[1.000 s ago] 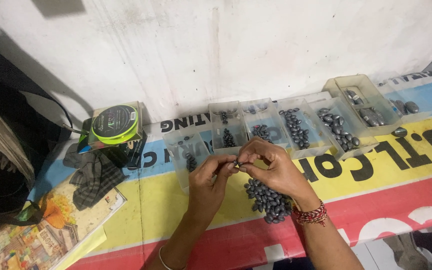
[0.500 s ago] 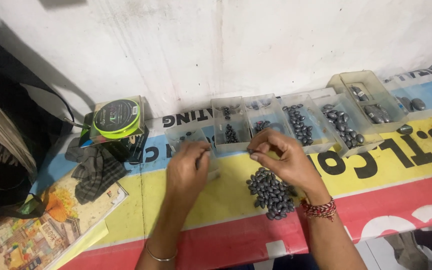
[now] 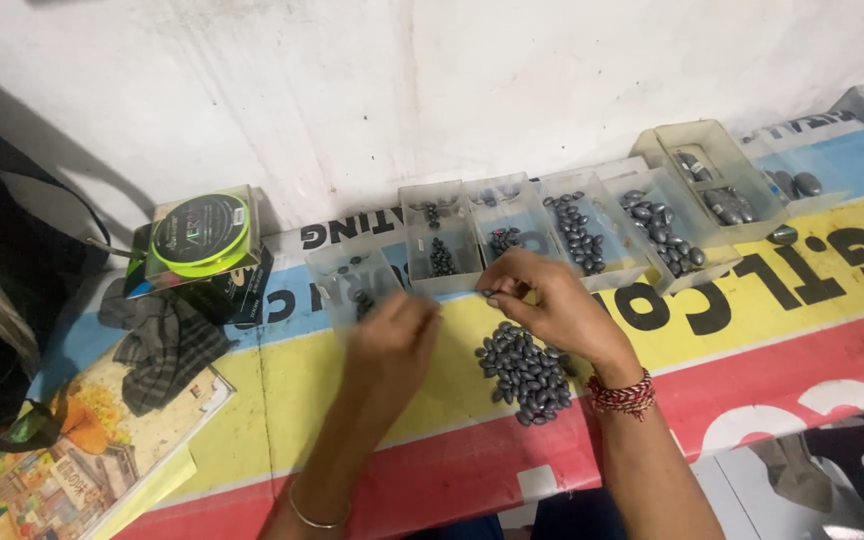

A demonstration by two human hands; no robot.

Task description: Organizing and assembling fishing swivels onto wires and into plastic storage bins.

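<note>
Sinkers (image 3: 526, 372), small dark grey lead ovals, lie heaped just below the right hand (image 3: 548, 305), whose fingertips pinch one such piece near the front edge of the clear plastic trays (image 3: 512, 235). The left hand (image 3: 390, 340) is motion-blurred beside it, fingers curled; whether it holds anything I cannot tell. Sorting well likely means matching each piece's size to the tray above the fingers and dropping it low so it does not bounce out. Far left of the left hand sits a square box with a green line spool (image 3: 200, 238), a grey checked cloth (image 3: 167, 348) and a colourful illustrated book (image 3: 62, 455); beneath everything, a yellow, blue and red banner (image 3: 772, 330) with bold black letters.
</note>
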